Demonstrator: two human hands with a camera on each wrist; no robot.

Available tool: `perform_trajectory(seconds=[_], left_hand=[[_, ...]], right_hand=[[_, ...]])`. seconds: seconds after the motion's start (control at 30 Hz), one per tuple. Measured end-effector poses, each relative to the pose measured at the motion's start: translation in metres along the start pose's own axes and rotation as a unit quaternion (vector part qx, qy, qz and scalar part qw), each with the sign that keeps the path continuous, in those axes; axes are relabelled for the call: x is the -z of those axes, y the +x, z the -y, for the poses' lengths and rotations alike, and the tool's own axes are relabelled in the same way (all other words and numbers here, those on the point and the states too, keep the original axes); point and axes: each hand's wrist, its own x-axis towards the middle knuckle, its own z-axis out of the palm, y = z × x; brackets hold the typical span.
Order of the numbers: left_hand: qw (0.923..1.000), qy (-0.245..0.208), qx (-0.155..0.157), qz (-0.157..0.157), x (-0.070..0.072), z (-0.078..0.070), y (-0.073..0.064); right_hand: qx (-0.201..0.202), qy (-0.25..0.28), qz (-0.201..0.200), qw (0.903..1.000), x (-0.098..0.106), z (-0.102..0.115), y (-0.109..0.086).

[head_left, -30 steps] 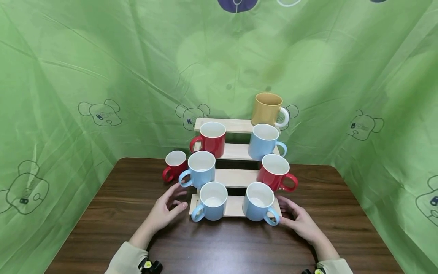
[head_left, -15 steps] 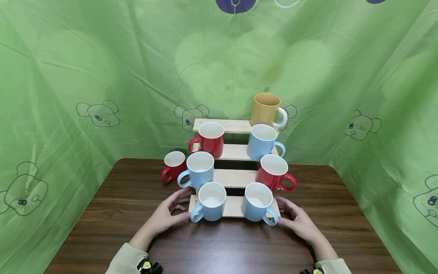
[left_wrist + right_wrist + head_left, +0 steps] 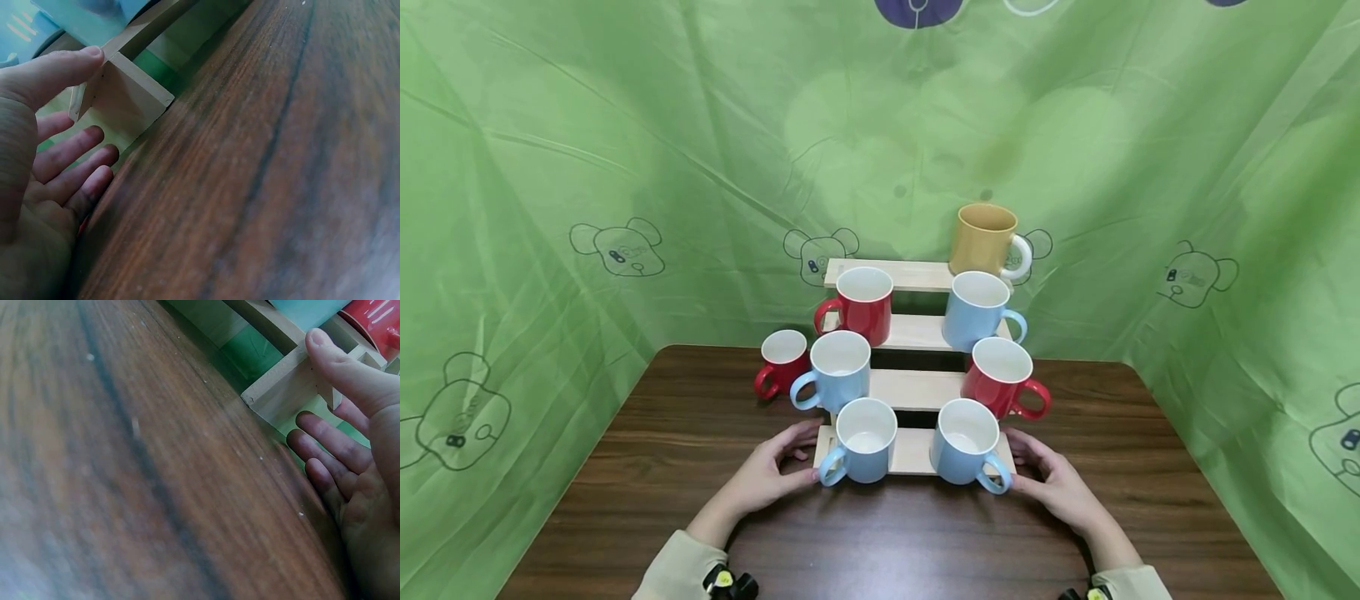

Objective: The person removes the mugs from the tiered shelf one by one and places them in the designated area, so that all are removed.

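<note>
A tiered wooden rack (image 3: 917,390) stands at the middle of the table, bearing mugs. My left hand (image 3: 763,477) pinches the left end of its lowest step, thumb on the front corner and index finger behind. At the right end, my right hand (image 3: 1058,492) holds that step in the same way. In the wrist views, the other fingers of each hand extend beside the rack's end panel (image 3: 131,94). Two light blue mugs (image 3: 867,462) sit on the lowest step. Above are a blue mug (image 3: 842,387) and a red mug (image 3: 988,392).
Higher up stand a red mug (image 3: 871,321), a blue mug (image 3: 966,325) and, on the top step, a yellow mug (image 3: 977,250) with a white handle. A smaller red mug (image 3: 790,371) is on the table (image 3: 880,550), left of the rack. Green cloth (image 3: 715,167) surrounds the table.
My left hand has moved right and slightly down, from beside the rack to its lowest step's end. The right hand, rack and mugs stay in place.
</note>
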Motion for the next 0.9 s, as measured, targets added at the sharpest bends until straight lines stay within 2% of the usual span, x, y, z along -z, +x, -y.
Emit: perform_trajectory(seconds=[0.33, 0.9], left_hand=[[0.9999, 0.008, -0.006, 0.006, 0.0014, -0.0017, 0.0006], [0.9999, 0.003, 0.002, 0.012, 0.0009, 0.0006, -0.0002]], right_hand=[[-0.005, 0.001, 0.005, 1.0000, 0.0009, -0.0005, 0.0013], [0.000, 0.005, 0.005, 1.0000, 0.0009, -0.0014, -0.0006]])
